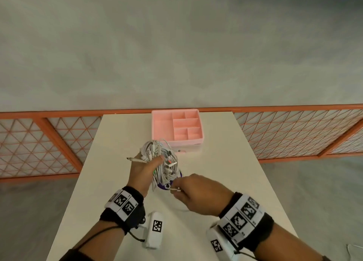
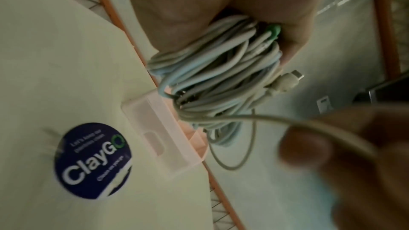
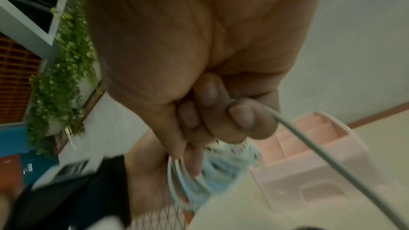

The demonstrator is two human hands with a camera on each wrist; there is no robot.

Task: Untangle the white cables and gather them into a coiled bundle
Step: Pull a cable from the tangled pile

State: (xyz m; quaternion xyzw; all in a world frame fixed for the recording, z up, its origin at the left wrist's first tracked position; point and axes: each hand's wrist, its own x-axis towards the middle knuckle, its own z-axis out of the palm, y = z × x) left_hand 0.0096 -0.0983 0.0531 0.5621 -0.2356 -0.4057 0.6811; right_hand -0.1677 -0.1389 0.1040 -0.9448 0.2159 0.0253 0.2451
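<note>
A thick bundle of white cables [image 1: 163,160] is held upright above the white table [image 1: 225,162], with my left hand [image 1: 144,169] curled round its middle. In the left wrist view the coils [image 2: 217,76] hang from my palm, and a white plug [image 2: 285,81] sticks out. My right hand [image 1: 194,194] sits just right of the bundle's lower end and pinches one loose cable strand [image 3: 332,160] that runs from my curled fingers [image 3: 243,120] back to the coil. A metal-tipped plug [image 1: 175,190] shows at my right fingertips.
A pink compartment tray [image 1: 176,128] stands at the table's far edge, just beyond the bundle. A round dark blue sticker [image 2: 92,162] lies on the table under the cables. An orange mesh railing [image 1: 294,135] flanks the table on both sides.
</note>
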